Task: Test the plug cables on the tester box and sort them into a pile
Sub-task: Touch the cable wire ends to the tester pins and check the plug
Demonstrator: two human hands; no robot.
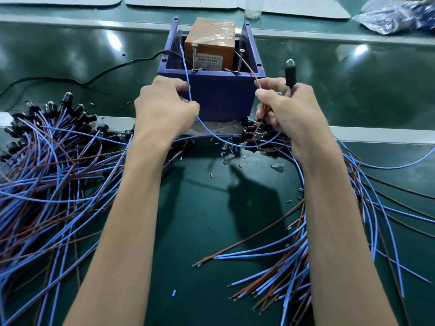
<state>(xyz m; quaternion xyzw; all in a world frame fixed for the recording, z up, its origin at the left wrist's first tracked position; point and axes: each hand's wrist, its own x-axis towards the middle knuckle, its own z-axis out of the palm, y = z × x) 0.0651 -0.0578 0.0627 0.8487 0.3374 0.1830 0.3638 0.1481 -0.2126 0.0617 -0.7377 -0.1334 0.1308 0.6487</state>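
The cable under test is up in both hands, in front of the blue tester box (221, 90). Left hand (164, 102) is closed, thumb and forefinger pinched on the blue wire (187, 74), whose free end rises toward the left screw (194, 58) inside the box. Right hand (287, 107) is closed too: fingertips nip the brown wire (249, 70), aimed at the right screw (240, 62), while the black socket (291, 75) w/ its small clear bulb (290, 62) stands upright out of the same fist.

Handling, as a judgement: the cable looks very light, wires thin and floppy, so they sag and swing unless pinched close to the stripped end; grip near the tip for aim, not mid-length. Insulation looks smooth, so a firm pinch is needed. The socket is the rigid part and the best carry point. Bulb is glass and prob. fragile; keep fingers off it.

Can't tell whether either wire end touches its screw; bulb shows no clear glow.

Piles: a big bundle of cables (47, 161) lies left on the green worktop (200, 220), another (329, 231) right. Which is tested vs. untested I can't say. Loose bulbs (228, 158) and cut insulation bits sit between the forearms, near the box, so lifted wires could snag or scatter them.
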